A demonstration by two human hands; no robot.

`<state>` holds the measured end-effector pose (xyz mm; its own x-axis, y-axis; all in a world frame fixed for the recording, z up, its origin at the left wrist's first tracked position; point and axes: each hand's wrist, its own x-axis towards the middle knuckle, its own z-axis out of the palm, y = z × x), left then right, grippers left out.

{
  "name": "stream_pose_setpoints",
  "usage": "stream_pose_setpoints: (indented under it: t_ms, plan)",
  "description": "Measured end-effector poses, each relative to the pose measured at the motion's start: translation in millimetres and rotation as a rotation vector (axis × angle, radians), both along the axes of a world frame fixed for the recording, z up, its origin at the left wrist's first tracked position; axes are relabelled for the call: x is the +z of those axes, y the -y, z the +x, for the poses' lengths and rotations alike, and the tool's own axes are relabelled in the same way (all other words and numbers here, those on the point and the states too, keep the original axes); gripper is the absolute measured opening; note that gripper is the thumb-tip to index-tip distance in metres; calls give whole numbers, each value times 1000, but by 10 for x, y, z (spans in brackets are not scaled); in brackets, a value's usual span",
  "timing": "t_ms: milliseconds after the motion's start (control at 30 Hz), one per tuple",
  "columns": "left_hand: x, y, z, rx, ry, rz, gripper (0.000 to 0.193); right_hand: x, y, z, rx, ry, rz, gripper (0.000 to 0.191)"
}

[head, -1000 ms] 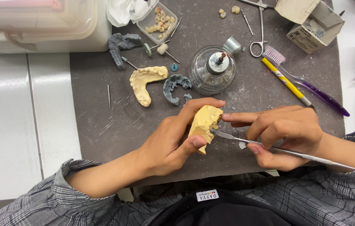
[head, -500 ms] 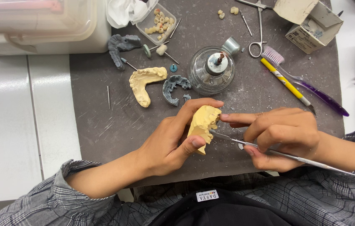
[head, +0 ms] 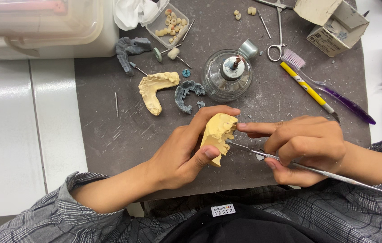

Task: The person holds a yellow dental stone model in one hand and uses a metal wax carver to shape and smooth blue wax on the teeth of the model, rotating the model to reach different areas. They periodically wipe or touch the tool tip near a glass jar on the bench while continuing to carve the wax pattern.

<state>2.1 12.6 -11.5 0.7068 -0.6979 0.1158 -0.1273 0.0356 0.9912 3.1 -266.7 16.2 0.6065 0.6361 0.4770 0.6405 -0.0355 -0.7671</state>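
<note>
Barely anything's shifted since a second ago: our right hand [head: 306, 146] just nudged the metal carving tool [head: 290, 162] closer along the yellow dental cast [head: 218, 135]. Head view: our left hand [head: 179, 155] pinches the cast, thumb below and fingers on top, above the grey mat [head: 110, 126]. The right grips the tool like a pen, its long axis running leftward, tip touching the cast's right edge.

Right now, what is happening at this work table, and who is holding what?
A person sits at a dark grey mat. The left hand holds up a yellow plaster model of teeth. The right hand holds a thin metal tool, its tip against the model. On the mat lie a second yellow tooth model, a grey mould piece, a glass burner, scissors, a purple toothbrush and a small tray of loose teeth.
</note>
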Motion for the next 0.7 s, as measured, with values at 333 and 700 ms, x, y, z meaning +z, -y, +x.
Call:
stream_pose_setpoints:
  t_ms: [333,700]
  plan:
    - [65,17,11,-10,-60,-28,76,-12,75,-25,30,-50,36,18]
    - [30,20,-24,-128,-328,-166,83,-18,101,-64,-6,-67,82,23]
